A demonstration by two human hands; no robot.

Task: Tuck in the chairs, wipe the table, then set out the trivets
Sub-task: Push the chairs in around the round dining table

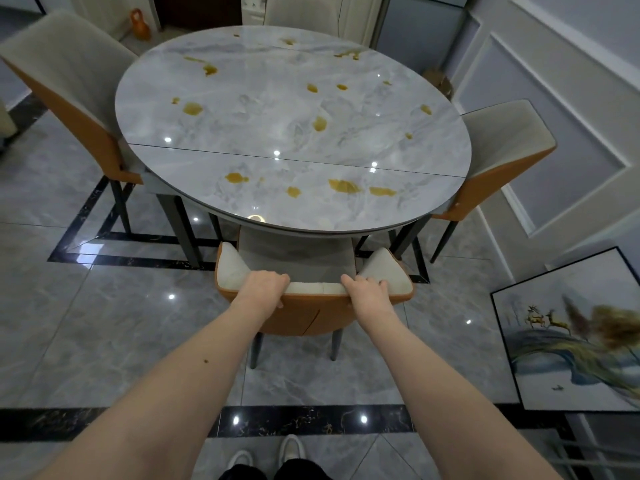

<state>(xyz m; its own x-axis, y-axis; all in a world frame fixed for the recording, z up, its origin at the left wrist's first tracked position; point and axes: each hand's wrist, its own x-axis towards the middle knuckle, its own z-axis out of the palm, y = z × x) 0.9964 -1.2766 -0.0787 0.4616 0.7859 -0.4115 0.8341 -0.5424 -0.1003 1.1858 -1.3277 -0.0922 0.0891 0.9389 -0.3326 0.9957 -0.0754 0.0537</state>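
Chairs, four round one stained counter (263, 133), nearest chair (313, 315) gripped along its top edge by both hands, left (265, 285) and right (369, 292), seat partly under the rim.

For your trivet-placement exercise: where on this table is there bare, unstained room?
Nothing stands on the table. The cleanest patch is the centre, between the yellow spills on the left and those on the right. The strip beyond the near seam is crowded with stains, and both hands grip the near chair.
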